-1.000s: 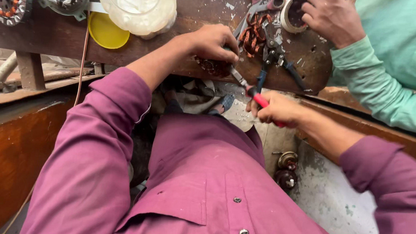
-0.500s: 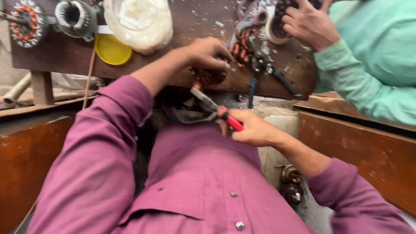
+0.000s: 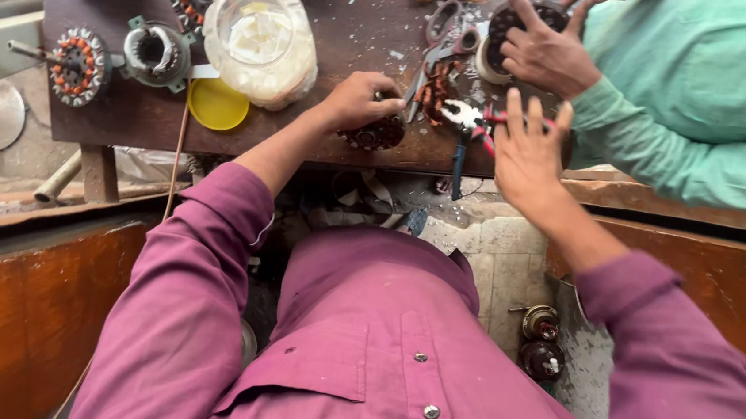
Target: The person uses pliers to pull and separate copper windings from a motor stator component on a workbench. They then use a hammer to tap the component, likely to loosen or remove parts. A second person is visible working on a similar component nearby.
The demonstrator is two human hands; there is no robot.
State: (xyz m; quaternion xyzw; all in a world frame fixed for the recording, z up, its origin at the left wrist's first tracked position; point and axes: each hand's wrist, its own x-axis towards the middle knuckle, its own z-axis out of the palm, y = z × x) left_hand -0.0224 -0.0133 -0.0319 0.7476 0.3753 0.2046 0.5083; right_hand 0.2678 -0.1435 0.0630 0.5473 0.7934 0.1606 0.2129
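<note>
Head view: left hand (image 3: 359, 100) closed over a small dark wound stator (image 3: 379, 135) near the front edge of the dark wooden bench (image 3: 132, 120). Right hand (image 3: 527, 151) open, fingers spread, hovering flat just over red-handled pliers (image 3: 478, 120), nothing gripped. Blue-handled pliers (image 3: 460, 154) just left of that hand, hanging over the bench edge. Scissors (image 3: 435, 41) beyond, between both hands. Plastic jar (image 3: 262, 41) and yellow lid (image 3: 218, 104) well left of the left hand. Co-worker's hand (image 3: 541, 50) in a green sleeve, beyond the right hand, on another winding.

Probably best: keep the stator pinned firmly, take the pliers by both handles, stay clear of the neighbour's hand.
</note>
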